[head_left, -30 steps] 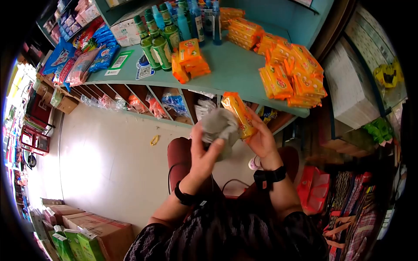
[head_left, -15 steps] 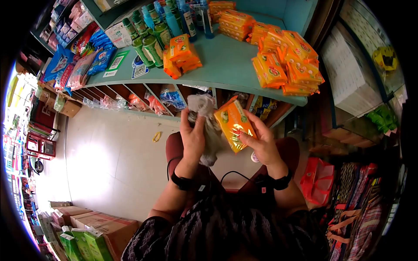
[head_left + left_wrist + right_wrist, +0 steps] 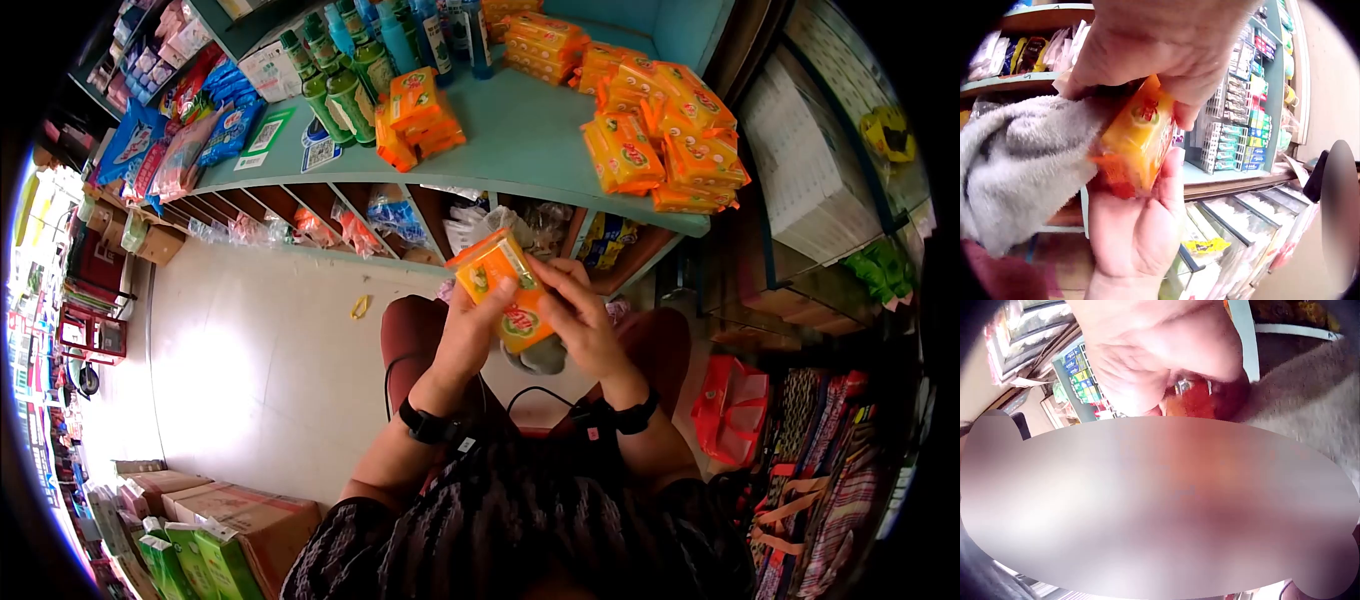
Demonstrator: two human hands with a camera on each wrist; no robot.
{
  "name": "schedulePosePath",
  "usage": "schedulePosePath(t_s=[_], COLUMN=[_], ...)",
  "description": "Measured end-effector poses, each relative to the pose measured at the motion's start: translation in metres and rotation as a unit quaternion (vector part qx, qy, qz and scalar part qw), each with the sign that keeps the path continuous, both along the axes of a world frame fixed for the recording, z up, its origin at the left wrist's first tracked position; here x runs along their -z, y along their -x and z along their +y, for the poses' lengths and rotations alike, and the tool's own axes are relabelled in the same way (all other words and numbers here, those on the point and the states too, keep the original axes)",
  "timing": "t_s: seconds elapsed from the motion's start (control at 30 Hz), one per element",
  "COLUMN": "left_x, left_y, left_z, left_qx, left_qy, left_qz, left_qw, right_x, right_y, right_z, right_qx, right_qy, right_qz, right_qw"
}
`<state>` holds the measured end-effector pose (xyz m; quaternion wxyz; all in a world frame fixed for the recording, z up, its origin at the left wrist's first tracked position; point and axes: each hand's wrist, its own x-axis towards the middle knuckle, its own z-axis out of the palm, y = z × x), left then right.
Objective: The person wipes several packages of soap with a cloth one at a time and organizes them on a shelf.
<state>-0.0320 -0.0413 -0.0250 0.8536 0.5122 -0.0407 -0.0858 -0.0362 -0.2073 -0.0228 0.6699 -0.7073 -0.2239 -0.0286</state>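
Both hands hold an orange plastic-wrapped pack [image 3: 488, 275] in front of the lap, below the counter edge. My left hand [image 3: 465, 340] grips its left side with the thumb across the printed face. At the right side, my right hand [image 3: 592, 335] holds the edge with its fingers over it. A grey plush cloth [image 3: 1029, 162] hangs beside the pack, close under the left fingers in the left wrist view. From the head, only a bit of the cloth [image 3: 540, 357] shows beneath the pack. Much of the right wrist view is blurred.
On the green counter [image 3: 520, 150] stand green bottles [image 3: 350, 105], a small stack of orange packs [image 3: 418, 115] and a larger pile [image 3: 670, 135]. Cubbies [image 3: 415, 225] with bagged goods run under it. A red bag [image 3: 730, 410] stands right, cartons [image 3: 235, 520] lower left.
The left hand has moved from the grey cloth onto the orange pack. The pack has shifted left and turned, and the cloth now shows mostly below it. The right hand stays on the pack.
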Motion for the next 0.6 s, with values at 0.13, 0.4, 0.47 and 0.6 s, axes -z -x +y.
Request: schedulePosePath(t_s=[0.13,0.4,0.47,0.6], left_x=[0.001,0.006,0.006,0.01], left_y=[-0.006,-0.007,-0.006,-0.009], left_z=[0.009,0.018,0.017,0.026], left_qx=[-0.004,0.024,0.021,0.056], left_qy=[0.094,0.174,0.194,0.155], left_qz=[0.064,0.096,0.114,0.057], left_qw=[0.993,0.98,0.974,0.985], right_x=[-0.004,0.022,0.02,0.022], right_y=[-0.002,0.001,0.0,0.0], right_z=[-0.013,-0.015,-0.019,-0.021], right_qx=[0.043,-0.066,-0.046,0.07], right_qy=[-0.074,-0.047,-0.07,-0.166], right_qz=[0.125,0.21,0.234,0.237], right_qw=[0.988,0.974,0.969,0.955])
